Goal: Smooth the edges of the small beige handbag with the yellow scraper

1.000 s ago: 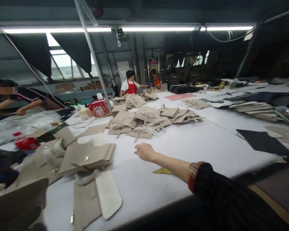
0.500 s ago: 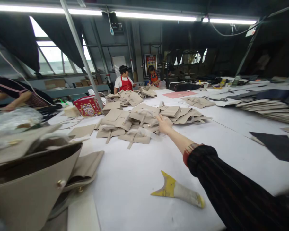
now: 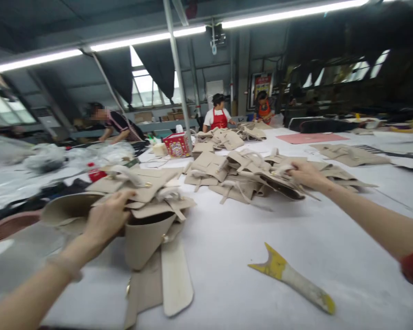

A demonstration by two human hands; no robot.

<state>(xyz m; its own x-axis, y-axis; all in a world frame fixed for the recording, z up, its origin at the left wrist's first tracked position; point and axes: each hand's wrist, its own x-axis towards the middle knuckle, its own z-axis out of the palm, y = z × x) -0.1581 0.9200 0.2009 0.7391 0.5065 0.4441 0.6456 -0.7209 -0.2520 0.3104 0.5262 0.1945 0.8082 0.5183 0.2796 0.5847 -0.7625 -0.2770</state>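
My left hand (image 3: 106,217) is closed on the edge of a beige handbag (image 3: 69,208) at the left, whose mouth gapes open. Just right of it another beige bag (image 3: 146,240) with a gold stud stands open on the table. Reaching far forward, my right hand (image 3: 306,175) pinches the top part, near the handle, of a beige handbag (image 3: 278,183) at the front of a pile. That bag tilts with its dark opening toward me. Its grip point is partly hidden by my fingers.
A yellow-and-grey forked tool (image 3: 292,277) lies on the white table (image 3: 227,275). A pale strip (image 3: 176,277) rests near the left bags. Further back are a red printed box (image 3: 177,145), a pink sheet (image 3: 311,138), a metal post (image 3: 179,68) and several co-workers.
The view has swung left. My left hand has come into full view on a bag. My right hand, earlier resting on the pile, now grips a handbag and has pulled it up at the pile's front.
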